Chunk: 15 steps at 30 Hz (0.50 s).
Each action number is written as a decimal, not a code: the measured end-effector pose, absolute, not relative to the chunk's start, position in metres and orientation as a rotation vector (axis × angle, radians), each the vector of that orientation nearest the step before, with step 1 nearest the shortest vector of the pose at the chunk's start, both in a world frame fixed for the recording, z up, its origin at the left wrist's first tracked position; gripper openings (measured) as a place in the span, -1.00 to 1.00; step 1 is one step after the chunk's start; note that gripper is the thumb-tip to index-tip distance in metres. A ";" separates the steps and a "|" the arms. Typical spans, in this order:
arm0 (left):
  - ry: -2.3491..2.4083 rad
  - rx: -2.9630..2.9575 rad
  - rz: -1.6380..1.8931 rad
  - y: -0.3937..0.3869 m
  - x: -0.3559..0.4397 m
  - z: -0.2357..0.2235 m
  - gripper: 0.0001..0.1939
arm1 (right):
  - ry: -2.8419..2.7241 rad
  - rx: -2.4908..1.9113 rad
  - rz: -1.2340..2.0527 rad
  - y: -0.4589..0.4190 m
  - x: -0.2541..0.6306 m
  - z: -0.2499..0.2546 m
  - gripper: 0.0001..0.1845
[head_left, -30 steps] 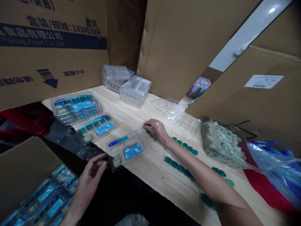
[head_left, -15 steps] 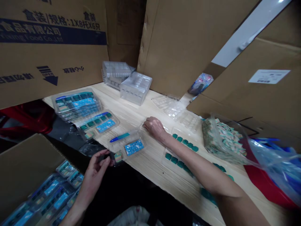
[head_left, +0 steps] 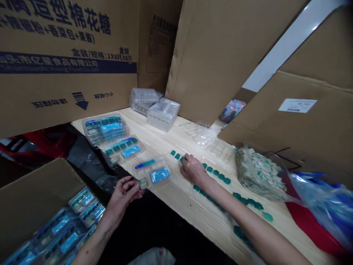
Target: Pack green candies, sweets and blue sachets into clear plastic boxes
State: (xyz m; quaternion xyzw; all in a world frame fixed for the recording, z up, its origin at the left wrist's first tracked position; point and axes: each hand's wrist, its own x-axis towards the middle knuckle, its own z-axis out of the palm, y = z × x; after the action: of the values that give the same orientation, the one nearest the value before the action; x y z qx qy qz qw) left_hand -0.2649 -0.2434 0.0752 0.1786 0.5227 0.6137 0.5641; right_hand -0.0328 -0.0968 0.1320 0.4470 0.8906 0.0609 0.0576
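Note:
My left hand [head_left: 125,193] has its thumb and fingers pinched at the near left corner of a clear plastic tray [head_left: 146,171]. This tray holds a blue pen [head_left: 145,164], a blue patterned packet [head_left: 160,175] and a small green-and-beige packet [head_left: 143,183] beside my fingertips. Farther right, my right hand [head_left: 194,169] reaches down over a row of dark green pieces with its fingers together. Green pieces [head_left: 177,156] show left of its fingertips and more green pieces [head_left: 216,172] to its right. What lies under those fingers is hidden.
Filled trays [head_left: 106,129] are stacked at the left, with another filled tray [head_left: 125,149] before them. Empty clear trays [head_left: 162,114] stand at the back. A bag of small packets [head_left: 259,173] and a red container [head_left: 311,224] are right. A cardboard box [head_left: 41,191] sits lower left.
My right hand has shifted right and nearer, uncovering green pieces where it was. My left hand stays at the tray's corner. The view has tilted up and turned left a little.

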 end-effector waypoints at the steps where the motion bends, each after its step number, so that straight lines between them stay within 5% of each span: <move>1: 1.240 0.425 1.441 -0.244 -0.266 0.074 -0.39 | 2.676 1.330 0.268 -0.102 -0.035 0.128 -0.84; 8: 1.274 0.495 1.408 -0.255 -0.274 0.071 -0.44 | 2.810 1.183 0.569 -0.099 -0.034 0.115 -0.69; 15: 1.297 0.528 1.340 -0.253 -0.273 0.079 -0.44 | 3.255 0.991 0.330 -0.078 -0.016 0.127 -0.73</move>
State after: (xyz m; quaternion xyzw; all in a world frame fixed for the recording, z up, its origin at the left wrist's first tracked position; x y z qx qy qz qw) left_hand -0.2733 -0.2531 0.0792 0.2245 0.5515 0.5699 0.5662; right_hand -0.0159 -0.0779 0.1269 0.2871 0.9431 0.0956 -0.1378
